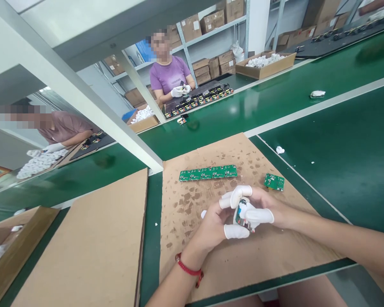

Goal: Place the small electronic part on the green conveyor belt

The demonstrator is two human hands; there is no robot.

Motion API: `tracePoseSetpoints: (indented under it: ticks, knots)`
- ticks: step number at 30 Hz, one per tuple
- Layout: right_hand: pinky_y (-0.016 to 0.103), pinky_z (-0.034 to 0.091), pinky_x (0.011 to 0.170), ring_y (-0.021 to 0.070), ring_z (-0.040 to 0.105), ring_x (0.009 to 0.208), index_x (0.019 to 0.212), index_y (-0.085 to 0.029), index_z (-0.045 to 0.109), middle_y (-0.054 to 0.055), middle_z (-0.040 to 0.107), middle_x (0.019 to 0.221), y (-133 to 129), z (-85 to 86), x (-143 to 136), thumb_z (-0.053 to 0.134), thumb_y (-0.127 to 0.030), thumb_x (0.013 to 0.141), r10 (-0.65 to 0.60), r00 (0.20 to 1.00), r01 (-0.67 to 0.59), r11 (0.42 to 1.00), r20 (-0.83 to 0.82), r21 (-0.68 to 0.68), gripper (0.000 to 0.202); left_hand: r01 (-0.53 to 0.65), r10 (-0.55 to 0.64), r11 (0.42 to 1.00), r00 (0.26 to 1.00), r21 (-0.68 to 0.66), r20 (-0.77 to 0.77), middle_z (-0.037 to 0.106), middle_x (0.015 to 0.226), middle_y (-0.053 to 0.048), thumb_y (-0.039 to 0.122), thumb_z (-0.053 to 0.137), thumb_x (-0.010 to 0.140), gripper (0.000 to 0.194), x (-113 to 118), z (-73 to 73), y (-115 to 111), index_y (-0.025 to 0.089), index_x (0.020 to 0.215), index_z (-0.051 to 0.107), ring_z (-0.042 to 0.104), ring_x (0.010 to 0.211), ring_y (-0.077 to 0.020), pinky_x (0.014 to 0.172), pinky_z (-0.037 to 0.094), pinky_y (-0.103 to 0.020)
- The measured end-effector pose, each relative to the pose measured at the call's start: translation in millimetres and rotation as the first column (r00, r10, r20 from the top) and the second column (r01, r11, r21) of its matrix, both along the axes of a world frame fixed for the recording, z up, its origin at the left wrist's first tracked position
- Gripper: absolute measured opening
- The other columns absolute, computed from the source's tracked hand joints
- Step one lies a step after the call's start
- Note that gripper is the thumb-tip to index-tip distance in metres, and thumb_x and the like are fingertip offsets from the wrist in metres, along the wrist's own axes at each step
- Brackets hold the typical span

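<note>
1. Progress: one small circuit board (243, 214) was in hand, held above the stained cardboard sheet (211, 256) on the green counter (339, 170). By my judgement the work was partway through: a long strip of joined boards (208, 173) lay whole farther up the sheet, and one single board (274, 181) lay apart to its right, near the sheet's edge.
2. Left to do, as judged: the strip looked unbroken and untouched, so most of the pieces appeared to be waiting.
3. Left hand (216, 224): came in from below, wrist bent inward, a red cord around the wrist (188, 269). Its fingers (237, 231), capped in white rubber covers, were curled and pinching the board's near edge.
4. Right hand (269, 204): reached in from the right, forearm lying low across the sheet. Its capped fingers (259, 215) were pressed on the board's other side, so both hands gripped the same piece.
5. Surroundings: a second, plain cardboard sheet (92, 247) lay to the left; a carton (6, 251) stood at the far left. Two people in gloves worked across the counter.
</note>
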State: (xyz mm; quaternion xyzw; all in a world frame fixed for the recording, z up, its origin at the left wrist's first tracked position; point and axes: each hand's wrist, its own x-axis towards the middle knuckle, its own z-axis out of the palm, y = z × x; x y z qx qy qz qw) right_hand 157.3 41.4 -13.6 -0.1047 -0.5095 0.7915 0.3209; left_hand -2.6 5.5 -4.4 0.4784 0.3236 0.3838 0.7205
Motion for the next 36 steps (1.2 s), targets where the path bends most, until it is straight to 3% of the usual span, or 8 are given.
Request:
tracePoseSetpoints:
  ticks: [7,15,25,31,36]
  knots:
    - [0.016,0.046,0.047,0.0083,0.056,0.056,0.086,-0.017,0.055,-0.004,0.052,0.067,-2.5,1.3,-0.2,0.072,-0.033,0.075,-0.022,0.999,0.022,1.0,0.033,-0.007,0.025,0.019,-0.019,0.999,1.0,0.03,0.011,0.065,0.093,-0.001,0.015,0.083,0.054,0.036,-0.5,-0.8,0.9,0.021,0.087,0.069,0.061,0.076,-0.0138,0.07,0.048,-0.027]
    - [0.017,0.048,0.047,0.0075,0.054,0.053,0.086,-0.017,0.055,-0.004,0.053,0.063,-2.8,-0.5,-2.4,0.071,-0.033,0.077,-0.021,1.0,0.021,1.0,-0.002,-0.014,0.024,0.001,-0.001,1.0,1.0,-0.002,-0.018,0.064,0.088,-0.002,0.023,0.085,0.052,0.033,-1.2,1.3,0.5,0.019,0.08,0.067,0.056,0.08,-0.0156,0.077,0.047,-0.031]
    - [0.021,0.052,0.05,0.0087,0.055,0.054,0.091,-0.017,0.058,-0.001,0.056,0.07,-2.7,0.7,-0.6,0.07,-0.036,0.079,-0.037,0.999,0.036,0.999,0.025,0.014,0.025,-0.014,0.014,1.0,1.0,-0.02,-0.012,0.067,0.085,-0.002,0.026,0.086,0.049,0.033,0.4,3.9,0.6,0.018,0.076,0.068,0.06,0.068,-0.0151,0.065,0.049,-0.03]
    - [0.022,0.054,0.05,0.0092,0.056,0.054,0.092,-0.017,0.058,-0.002,0.056,0.069,-2.0,-1.6,0.7,0.07,-0.039,0.078,-0.039,0.999,0.038,0.998,0.026,0.044,0.028,-0.03,0.029,0.999,0.999,-0.021,-0.029,0.067,0.089,-0.003,0.026,0.086,0.048,0.034,0.3,3.9,0.3,0.017,0.075,0.067,0.062,0.075,-0.0175,0.073,0.049,-0.033]
    - [0.022,0.053,0.05,0.0085,0.055,0.054,0.092,-0.017,0.058,0.001,0.059,0.076,-2.1,-0.2,0.5,0.07,-0.04,0.078,-0.036,0.999,0.035,0.999,0.032,0.032,0.03,-0.015,0.014,1.0,1.0,-0.018,-0.01,0.066,0.087,-0.003,0.025,0.086,0.049,0.033,-0.6,2.7,0.5,0.017,0.076,0.067,0.06,0.074,-0.0157,0.071,0.05,-0.031]
